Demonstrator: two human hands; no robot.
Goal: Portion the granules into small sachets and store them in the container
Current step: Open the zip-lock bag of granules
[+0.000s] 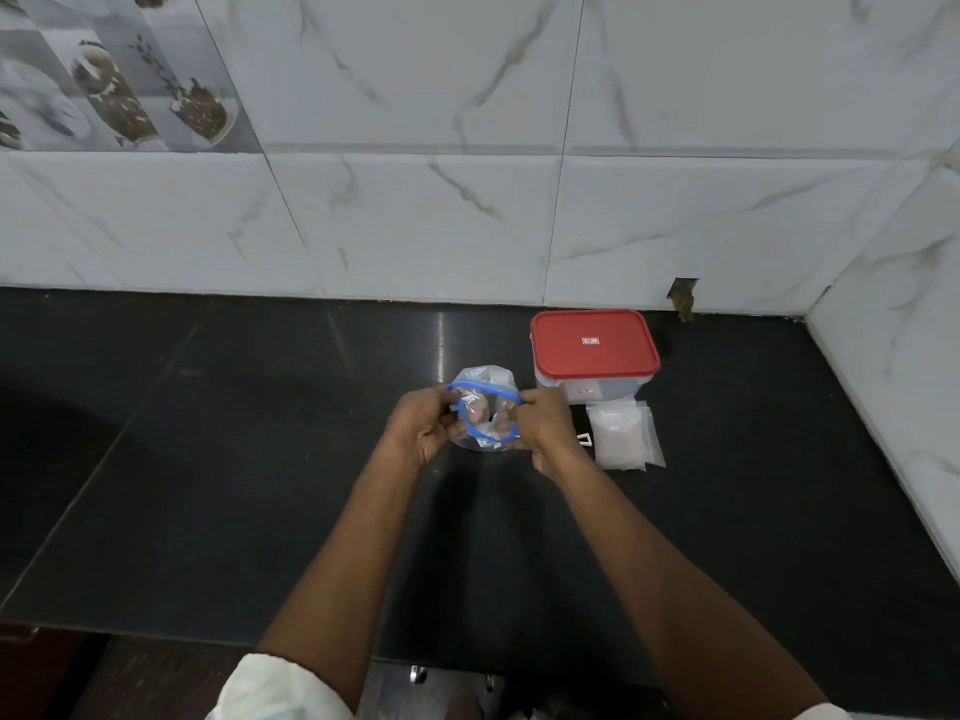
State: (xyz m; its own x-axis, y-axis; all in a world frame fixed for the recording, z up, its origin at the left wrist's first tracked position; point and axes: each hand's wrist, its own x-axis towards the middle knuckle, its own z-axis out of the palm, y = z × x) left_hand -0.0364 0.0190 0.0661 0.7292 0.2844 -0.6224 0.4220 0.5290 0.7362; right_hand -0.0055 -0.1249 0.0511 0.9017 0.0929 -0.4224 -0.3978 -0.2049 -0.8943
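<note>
Left hand [423, 426] and right hand [540, 423] each pinched clear plastic bag with blue zip rim [485, 376], mouth spread, over black table [260, 459] | clear plastic container with red lid [595, 350] closed, near behind-right | small clear sachets [626, 433] stacked just before it | judged: hold rim level, mouth wide, to avoid spills.

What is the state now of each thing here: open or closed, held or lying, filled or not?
Clear plastic zip bag with blue rim: mouth open, held by left grip and right grip.
Clear rectangular plastic container with red lid: closed.
Small clear plastic sachets: lying flat, white granules inside.
</note>
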